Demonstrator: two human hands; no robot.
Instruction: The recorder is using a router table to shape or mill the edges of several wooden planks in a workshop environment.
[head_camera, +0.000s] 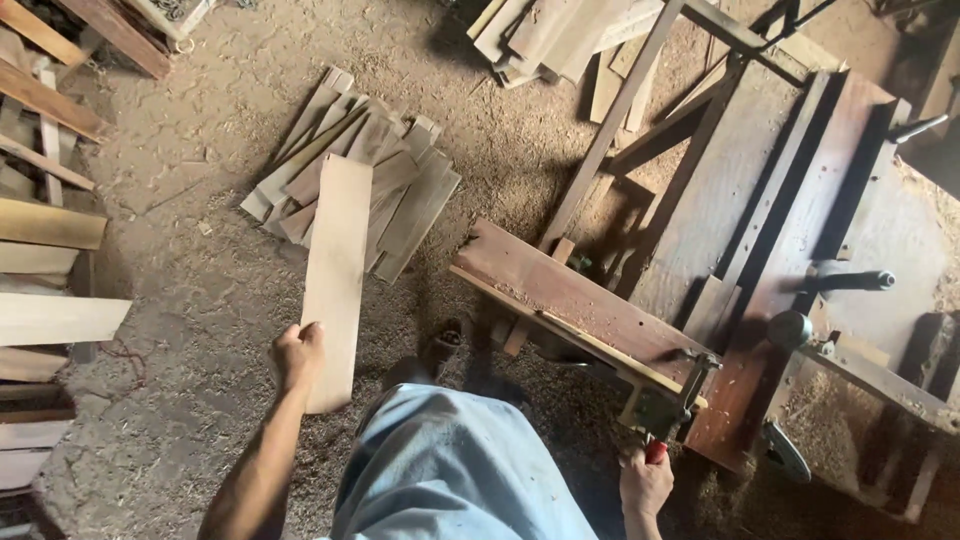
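Note:
My left hand (297, 356) grips the near end of a long, pale wooden board (337, 270), held out over the sawdust floor toward a pile of similar boards (385, 190). Low at the right, my right hand (645, 484) is closed on a red handle (655, 451) at the near corner of a woodworking machine (740, 250). A light blue shirt (450, 470) fills the bottom centre between the arms.
Stacked planks (50, 320) line the left edge. More boards (560, 35) lie at the top centre. The machine's brown metal table and frame take up the right side. Sawdust covers the floor (180, 250).

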